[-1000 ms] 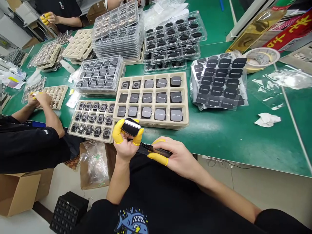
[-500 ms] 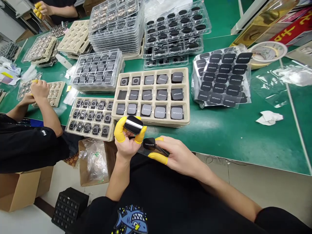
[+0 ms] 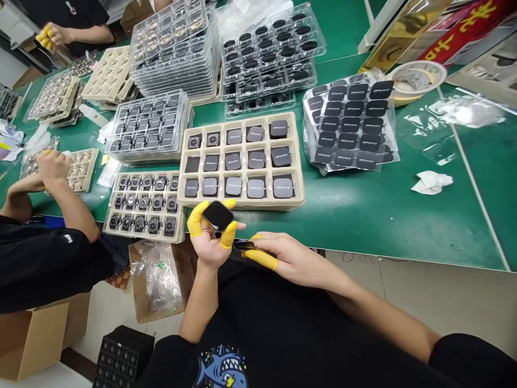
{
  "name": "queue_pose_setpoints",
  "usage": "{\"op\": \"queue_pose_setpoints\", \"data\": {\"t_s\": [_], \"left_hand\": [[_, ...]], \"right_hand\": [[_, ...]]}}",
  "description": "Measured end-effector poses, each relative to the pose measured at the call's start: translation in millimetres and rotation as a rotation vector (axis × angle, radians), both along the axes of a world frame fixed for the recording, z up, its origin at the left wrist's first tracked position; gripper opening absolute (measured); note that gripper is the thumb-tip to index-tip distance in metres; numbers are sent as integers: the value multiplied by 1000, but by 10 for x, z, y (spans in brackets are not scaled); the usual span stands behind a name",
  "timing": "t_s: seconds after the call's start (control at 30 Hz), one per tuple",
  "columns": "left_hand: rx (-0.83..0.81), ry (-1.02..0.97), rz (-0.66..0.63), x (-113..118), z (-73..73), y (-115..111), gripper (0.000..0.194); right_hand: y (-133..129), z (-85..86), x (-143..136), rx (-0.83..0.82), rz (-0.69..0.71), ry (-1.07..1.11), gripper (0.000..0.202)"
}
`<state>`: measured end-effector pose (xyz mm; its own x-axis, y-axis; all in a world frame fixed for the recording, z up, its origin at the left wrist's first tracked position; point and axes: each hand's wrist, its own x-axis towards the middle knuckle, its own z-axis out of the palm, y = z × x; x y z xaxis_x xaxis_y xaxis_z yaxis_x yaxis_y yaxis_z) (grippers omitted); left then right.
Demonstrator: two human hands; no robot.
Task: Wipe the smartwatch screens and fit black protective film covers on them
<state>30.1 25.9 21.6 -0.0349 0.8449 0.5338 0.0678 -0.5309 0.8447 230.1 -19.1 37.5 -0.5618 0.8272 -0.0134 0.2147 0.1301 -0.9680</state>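
My left hand [image 3: 209,237], with yellow finger cots on thumb and forefinger, pinches a small black square watch body [image 3: 218,215] with its glossy face up, just in front of the table edge. My right hand [image 3: 283,257], also in yellow cots, holds a thin black film sticker [image 3: 243,246] right below and beside that watch body. Straight ahead lies a beige pulp tray [image 3: 242,201] with black watch bodies in its pockets, some covered with films.
A tray of bare watch bodies [image 3: 143,205] sits left of the beige tray. Stacks of clear blister trays [image 3: 169,54] stand behind. A sheet stack of black films [image 3: 349,126] lies right. A co-worker's hands [image 3: 50,164] work at the left; an open carton [image 3: 157,275] is below.
The watch body in my left hand has turned, so the white stripe of glare on its face is gone. The film in my right hand has tilted edge-on. The view shifted slightly.
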Motion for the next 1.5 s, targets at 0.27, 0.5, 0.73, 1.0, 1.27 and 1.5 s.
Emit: {"op": "queue_pose_setpoints", "data": {"t_s": [0.27,0.5,0.73,1.0,1.27,1.5], "left_hand": [[-269,-311,-175,138,209,-33,46],[-471,-363,-248,168,180,-44,51],[-487,-394,-146,233,154,-48,53],[-487,-354,-47,210,116,-28,54],[-466,-384,126,263,97,15,65],[-484,-369,35,219,76,-3,59]], "right_hand": [[65,-19,39,-115,57,85,69],[48,-93,6,-137,34,66,76],[23,-145,26,-59,15,1,62],[-66,-147,10,295,-196,-261,59],[-44,-136,-72,-21,-28,-105,62],[17,-122,-97,-164,60,-58,52]]}}
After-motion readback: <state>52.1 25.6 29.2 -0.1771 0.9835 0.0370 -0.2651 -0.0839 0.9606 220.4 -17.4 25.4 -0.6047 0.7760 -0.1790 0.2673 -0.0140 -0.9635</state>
